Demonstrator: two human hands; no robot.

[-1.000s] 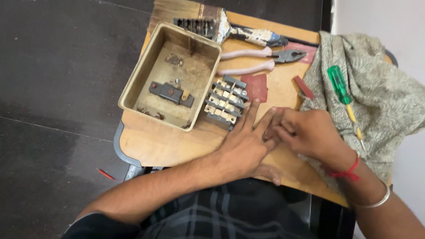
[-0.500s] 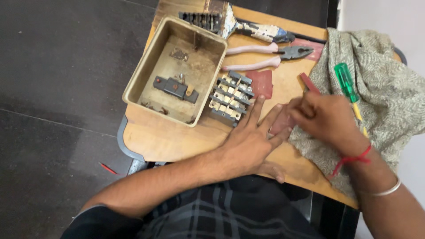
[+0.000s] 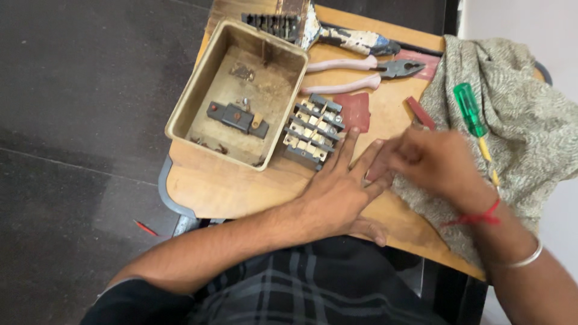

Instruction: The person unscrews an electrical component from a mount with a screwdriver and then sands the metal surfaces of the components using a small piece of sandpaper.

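My left hand lies flat on the wooden board, fingers spread, holding nothing. Its fingertips reach next to a grey and cream switch block and a red square piece. My right hand is blurred, its fingers bunched over my left fingertips at the edge of a speckled cloth. Whether it pinches anything is hidden. A green-handled screwdriver lies on the cloth just beyond it.
A beige metal box with a dark part inside stands at the board's left. Pink-handled pliers, a paint-stained brush and a small red strip lie at the back. Dark floor surrounds the board.
My right hand has shifted slightly from the bare board onto the cloth's edge, staying at my left fingertips. My left hand has stayed flat.
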